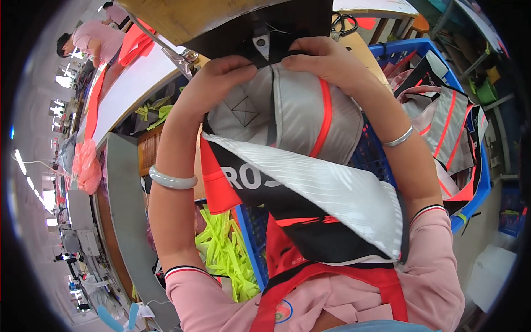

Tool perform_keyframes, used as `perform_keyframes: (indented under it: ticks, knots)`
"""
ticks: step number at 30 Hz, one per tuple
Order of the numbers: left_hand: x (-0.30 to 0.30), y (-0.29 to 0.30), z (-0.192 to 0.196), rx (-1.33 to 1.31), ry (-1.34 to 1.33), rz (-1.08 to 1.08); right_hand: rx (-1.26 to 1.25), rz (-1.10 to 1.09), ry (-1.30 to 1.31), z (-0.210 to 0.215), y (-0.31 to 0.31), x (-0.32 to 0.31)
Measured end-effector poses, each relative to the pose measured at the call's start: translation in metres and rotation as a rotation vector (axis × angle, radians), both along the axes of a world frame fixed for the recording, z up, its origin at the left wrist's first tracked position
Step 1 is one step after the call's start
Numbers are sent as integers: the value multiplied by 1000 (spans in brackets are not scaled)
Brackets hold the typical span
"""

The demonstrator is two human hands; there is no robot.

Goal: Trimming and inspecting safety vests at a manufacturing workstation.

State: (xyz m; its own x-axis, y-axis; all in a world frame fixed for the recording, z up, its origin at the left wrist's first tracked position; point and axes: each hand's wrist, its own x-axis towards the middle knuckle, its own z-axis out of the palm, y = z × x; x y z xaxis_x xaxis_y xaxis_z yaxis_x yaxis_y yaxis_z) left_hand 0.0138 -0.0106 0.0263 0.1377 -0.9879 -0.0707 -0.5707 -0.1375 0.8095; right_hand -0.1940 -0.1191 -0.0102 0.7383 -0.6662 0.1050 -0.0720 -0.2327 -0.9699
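A sewn fabric piece (298, 119), silver-grey inside with an orange-red stripe and black edging, hangs between my arms toward my lap. Its folded outer side shows black panel cloth (301, 232), pale lettering and a white patterned face. My left hand (229, 72) is closed, thumb and fingers pinching the black edge on the left. On the right, my right hand (318, 60) pinches the same edge, a short gap away. Between the two hands a pointed metal part (261, 45) of a dark machine (260, 30) comes down close to the edge; whether it touches the cloth is unclear.
At right a blue crate (464, 213) holds similar silver and black pieces (448, 124). Yellow-green strips (224, 246) lie below my left arm. Scissors (345, 23) rest beside the machine. Further left, a co-worker (94, 41) leans at a long table (130, 83) with orange-red cloth (135, 44).
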Motion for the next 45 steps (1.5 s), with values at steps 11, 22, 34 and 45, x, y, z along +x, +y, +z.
perform_keyframes:
  ticks: [11, 22, 34, 45]
  knots:
    - [0, -4, 4, -22, -8, 10, -12, -34, -50, 3, 4, -3]
    - [-35, 68, -25, -107, 156, -92, 141, 448, 73, -25, 47, -60]
    - [-75, 175, -96, -389, -489, 85, -613, 99, 171, -65, 117, -68]
    - [-5, 193, -73, -435, -505, 164, -494, 5, -37, -60, 186, -16]
